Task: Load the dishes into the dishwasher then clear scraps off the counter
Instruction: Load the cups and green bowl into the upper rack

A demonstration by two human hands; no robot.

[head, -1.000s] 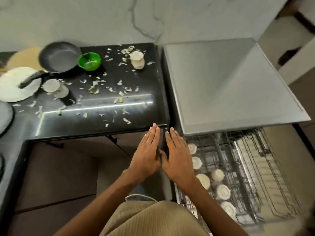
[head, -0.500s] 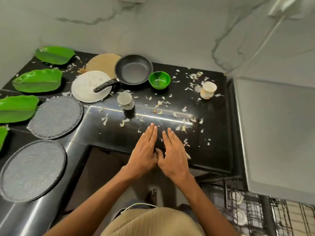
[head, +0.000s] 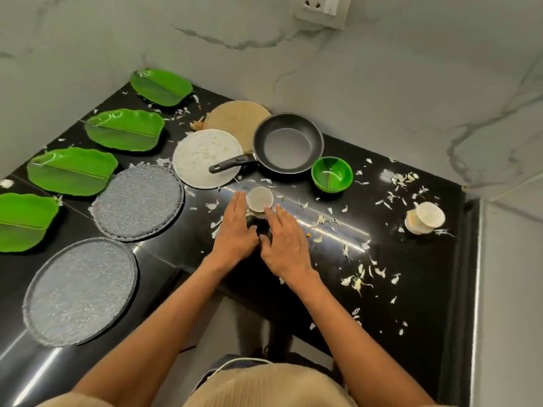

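A small white cup [head: 260, 198] stands on the black counter [head: 411, 268]. My left hand [head: 236, 227] reaches it from the left and my right hand [head: 283, 239] from the right; both are flat with fingers extended, fingertips beside the cup, not closed on it. Behind it lie a black frying pan [head: 289, 142], a green bowl [head: 332, 173], a white plate [head: 202, 157] and a tan round plate [head: 235, 117]. Another white cup [head: 426, 217] sits at the right. White scraps [head: 357, 282] litter the counter.
Several green leaf-shaped plates [head: 125, 129] line the left edge, with two grey speckled round plates [head: 138, 202] beside them. A marble wall with a socket [head: 318, 8] rises behind. The dishwasher is out of view.
The view has swung left from the open dishwasher to the counter. Both hands moved forward over the counter and now flank the small white cup.
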